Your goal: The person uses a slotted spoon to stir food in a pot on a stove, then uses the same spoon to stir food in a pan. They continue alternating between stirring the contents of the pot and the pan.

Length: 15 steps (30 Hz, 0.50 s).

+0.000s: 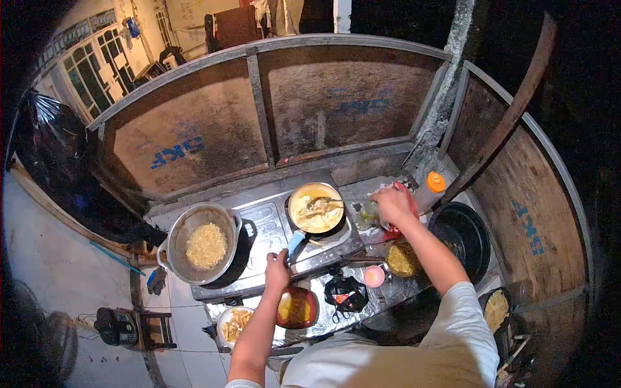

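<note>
A frying pan (339,223) sits on the right burner of the stove, with pale yellowish food (307,213) in it. My left hand (277,269) is closed at the end of the pan's light-blue handle (295,242). A metal spatula (333,201) lies in the food, its handle running right. At that end my right hand (393,204) is closed around the handle, though the fingers partly hide the grip. Just below and behind that hand are a clear plastic bag (369,213) with something green in it and a red wrapper (411,198).
Left on the stove (262,223) stands a large pot (180,238) with noodle-like food. An orange-capped bottle (432,187) and black tub (475,236) are at right. Nearer are a pink cup (374,277), a black bag (345,294) and a bowl of fried pieces (234,325). Wooden panels (187,123) enclose the counter.
</note>
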Each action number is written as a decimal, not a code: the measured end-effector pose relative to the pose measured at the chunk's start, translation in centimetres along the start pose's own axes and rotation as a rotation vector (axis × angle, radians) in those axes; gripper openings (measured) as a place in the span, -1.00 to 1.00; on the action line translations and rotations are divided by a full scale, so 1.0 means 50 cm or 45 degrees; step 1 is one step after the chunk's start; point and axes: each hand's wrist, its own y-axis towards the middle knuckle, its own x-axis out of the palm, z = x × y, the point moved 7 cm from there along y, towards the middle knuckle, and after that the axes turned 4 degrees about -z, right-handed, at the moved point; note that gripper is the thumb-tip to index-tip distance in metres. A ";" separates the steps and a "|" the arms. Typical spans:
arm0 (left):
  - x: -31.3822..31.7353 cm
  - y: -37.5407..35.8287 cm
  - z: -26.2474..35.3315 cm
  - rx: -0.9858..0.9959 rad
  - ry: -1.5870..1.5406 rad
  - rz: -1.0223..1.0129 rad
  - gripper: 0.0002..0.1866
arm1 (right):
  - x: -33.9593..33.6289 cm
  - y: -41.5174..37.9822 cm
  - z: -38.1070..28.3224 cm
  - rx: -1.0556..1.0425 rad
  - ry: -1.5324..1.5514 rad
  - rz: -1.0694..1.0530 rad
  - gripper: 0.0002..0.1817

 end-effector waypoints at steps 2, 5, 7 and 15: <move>0.001 0.001 -0.002 -0.006 -0.005 -0.010 -0.40 | -0.014 -0.043 -0.030 0.037 -0.019 -0.009 -0.72; -0.002 -0.001 0.001 0.018 0.009 0.012 -0.41 | -0.006 -0.109 -0.070 0.010 -0.009 0.043 -0.69; -0.008 -0.003 0.009 0.026 0.002 0.014 -0.42 | -0.015 -0.139 -0.092 -0.001 0.030 0.037 -0.65; -0.010 -0.004 0.010 0.043 0.021 0.050 -0.44 | -0.038 -0.192 -0.087 0.064 0.147 0.020 -0.66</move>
